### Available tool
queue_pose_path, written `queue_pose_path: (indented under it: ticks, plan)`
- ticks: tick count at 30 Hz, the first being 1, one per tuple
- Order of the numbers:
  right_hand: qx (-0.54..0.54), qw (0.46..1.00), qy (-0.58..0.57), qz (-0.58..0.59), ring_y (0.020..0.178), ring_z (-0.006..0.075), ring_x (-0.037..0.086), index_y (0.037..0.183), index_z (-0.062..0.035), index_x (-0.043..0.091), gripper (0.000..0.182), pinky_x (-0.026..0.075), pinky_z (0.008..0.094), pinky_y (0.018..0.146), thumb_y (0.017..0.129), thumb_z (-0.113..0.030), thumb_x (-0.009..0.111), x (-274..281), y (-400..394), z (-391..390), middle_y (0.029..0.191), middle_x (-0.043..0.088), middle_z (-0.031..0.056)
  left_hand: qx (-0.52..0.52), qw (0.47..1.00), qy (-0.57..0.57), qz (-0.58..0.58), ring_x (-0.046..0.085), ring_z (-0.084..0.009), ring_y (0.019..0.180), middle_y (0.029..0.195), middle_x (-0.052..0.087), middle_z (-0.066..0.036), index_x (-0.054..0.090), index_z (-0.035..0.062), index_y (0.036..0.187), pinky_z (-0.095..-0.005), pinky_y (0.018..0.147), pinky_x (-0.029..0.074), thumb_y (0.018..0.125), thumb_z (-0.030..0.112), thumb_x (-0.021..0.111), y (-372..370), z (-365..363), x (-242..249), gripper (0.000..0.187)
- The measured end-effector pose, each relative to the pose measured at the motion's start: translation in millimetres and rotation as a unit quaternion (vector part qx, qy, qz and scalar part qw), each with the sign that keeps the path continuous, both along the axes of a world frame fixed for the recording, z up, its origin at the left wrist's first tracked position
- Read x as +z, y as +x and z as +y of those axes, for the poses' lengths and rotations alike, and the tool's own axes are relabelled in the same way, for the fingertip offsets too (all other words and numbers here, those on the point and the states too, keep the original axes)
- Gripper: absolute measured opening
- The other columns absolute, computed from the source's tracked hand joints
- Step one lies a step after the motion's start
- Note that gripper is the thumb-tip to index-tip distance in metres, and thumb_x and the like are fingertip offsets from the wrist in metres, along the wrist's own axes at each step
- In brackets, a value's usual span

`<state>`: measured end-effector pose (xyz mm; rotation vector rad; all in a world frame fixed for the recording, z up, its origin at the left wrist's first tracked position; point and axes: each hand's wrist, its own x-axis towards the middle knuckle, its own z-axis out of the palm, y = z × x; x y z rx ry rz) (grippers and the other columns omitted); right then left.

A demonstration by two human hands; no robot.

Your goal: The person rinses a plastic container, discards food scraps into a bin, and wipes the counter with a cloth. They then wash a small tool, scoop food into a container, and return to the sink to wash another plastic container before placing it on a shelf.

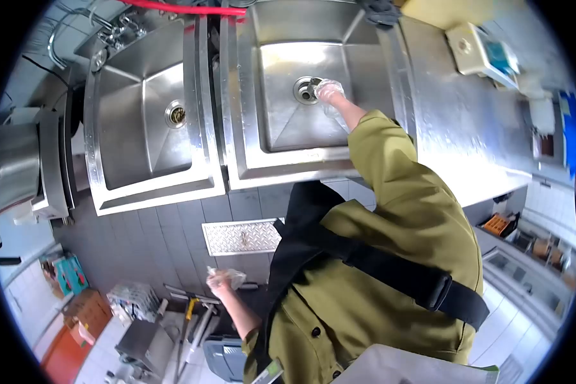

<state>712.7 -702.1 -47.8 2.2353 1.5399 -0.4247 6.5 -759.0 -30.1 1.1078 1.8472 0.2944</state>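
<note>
My right hand point(330, 92), in a clear plastic glove, reaches down into the right-hand steel sink point(307, 157). Its fingers are closed on the edge of a small round metal piece that looks like a sink strainer point(315, 82), tilted over the drain point(304, 91). The hand partly hides that piece. Low at my side and away from the sinks is my left hand point(222, 280), also gloved, with loose plastic around it. Its fingers are slightly apart and nothing shows in them.
A second steel sink point(125, 115) stands to the left, with dark bits in its drain point(176, 115). A steel counter point(454, 121) adjoins on the right. A metal floor plate point(242, 237) lies in the grey floor. Long-handled tools point(192, 320) and a grey bin point(227, 358) stand below my left hand.
</note>
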Motion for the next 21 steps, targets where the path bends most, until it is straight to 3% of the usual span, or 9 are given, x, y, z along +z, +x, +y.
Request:
queue_pose_path:
  ticks: [5,6,11,14,16,17,18,20,21]
  plan:
    - [-0.133,0.989,0.054,-0.028,0.081,0.0239,0.059,0.087,-0.0068,0.062,0.024,0.048,0.0353,0.069,0.073,-0.016,0.045,-53.6,29.4,42.3,0.088,0.060,0.0113,0.510,0.776,-0.012,-0.372,0.036,-0.0085,0.052,0.061,0.038,0.003,0.040,0.0122,0.064,-0.0203,0.044,0.031,0.069,0.002,0.046,101.9,80.3,102.7,0.013]
    - [-0.233,0.947,0.219,-0.035,0.071,0.0286,0.059,0.071,-0.0067,0.060,0.017,0.047,0.0366,0.061,0.072,-0.015,0.045,-22.3,37.0,48.0,0.075,0.061,0.0102,0.398,0.879,0.086,-0.249,0.035,-0.0077,0.053,0.063,0.036,0.004,0.038,0.0120,0.066,-0.0191,0.044,0.030,0.070,-0.002,0.045,95.6,86.7,83.5,0.016]
    - [-0.150,0.731,0.662,-0.071,0.070,0.0339,0.055,0.096,-0.0048,0.048,0.033,0.045,0.0409,0.060,0.063,-0.008,0.051,171.9,113.9,111.5,0.073,0.056,0.0150,0.215,0.920,0.201,-0.260,0.031,-0.0083,0.055,0.066,0.030,0.004,0.031,0.0107,0.070,-0.0207,0.046,0.032,0.071,-0.007,0.041,160.6,126.8,119.0,0.020]
    - [-0.283,0.873,0.395,-0.041,0.081,0.0281,0.058,0.098,-0.0068,0.052,0.031,0.047,0.0396,0.066,0.068,-0.015,0.050,239.7,146.8,145.4,0.079,0.060,0.0151,0.139,0.971,0.189,0.049,0.036,-0.0108,0.057,0.065,0.037,0.002,0.036,0.0103,0.068,-0.0244,0.047,0.034,0.071,0.000,0.043,205.8,141.3,147.6,0.013]
    - [-0.092,0.889,0.419,-0.158,0.073,0.0256,0.060,0.084,-0.0062,0.058,0.020,0.047,0.0390,0.061,0.071,-0.018,0.048,188.3,189.4,157.1,0.075,0.061,0.0139,-0.036,0.915,0.238,0.325,0.040,-0.0129,0.059,0.065,0.043,0.000,0.041,0.0089,0.069,-0.0261,0.049,0.036,0.072,0.008,0.047,186.6,143.3,127.3,0.007]
    - [-0.092,0.884,0.433,-0.151,0.068,0.0257,0.060,0.077,-0.0058,0.060,0.018,0.047,0.0389,0.057,0.071,-0.017,0.048,159.6,212.8,169.6,0.072,0.060,0.0128,0.134,0.966,0.210,-0.064,0.041,-0.0122,0.058,0.065,0.044,-0.001,0.043,0.0091,0.070,-0.0251,0.049,0.037,0.072,0.012,0.049,161.5,158.2,103.7,0.007]
    - [-0.225,0.879,0.419,-0.030,0.069,0.0249,0.060,0.079,-0.0061,0.062,0.018,0.047,0.0385,0.057,0.070,-0.015,0.049,207.1,182.5,155.0,0.075,0.061,0.0110,0.370,0.832,0.165,-0.379,0.043,-0.0116,0.058,0.065,0.045,-0.002,0.046,0.0093,0.071,-0.0242,0.049,0.037,0.072,0.016,0.051,137.5,172.6,80.2,0.009]
    - [-0.257,0.878,0.402,-0.029,0.071,0.0245,0.060,0.072,-0.0090,0.064,0.016,0.047,0.0353,0.059,0.068,-0.017,0.050,205.0,167.1,152.0,0.075,0.062,0.0105,0.098,0.941,0.321,0.039,0.046,-0.0158,0.059,0.068,0.047,-0.005,0.048,0.0067,0.073,-0.0268,0.051,0.039,0.073,0.014,0.050,227.2,159.9,166.1,0.008]
    - [-0.273,0.877,0.394,-0.029,0.072,0.0243,0.060,0.069,-0.0104,0.065,0.015,0.047,0.0336,0.061,0.067,-0.018,0.051,203.9,158.4,149.7,0.075,0.062,0.0102,-0.147,0.836,0.400,0.345,0.046,-0.0200,0.060,0.069,0.048,-0.007,0.049,0.0037,0.074,-0.0304,0.053,0.040,0.075,0.014,0.048,229.5,157.2,170.5,0.010]
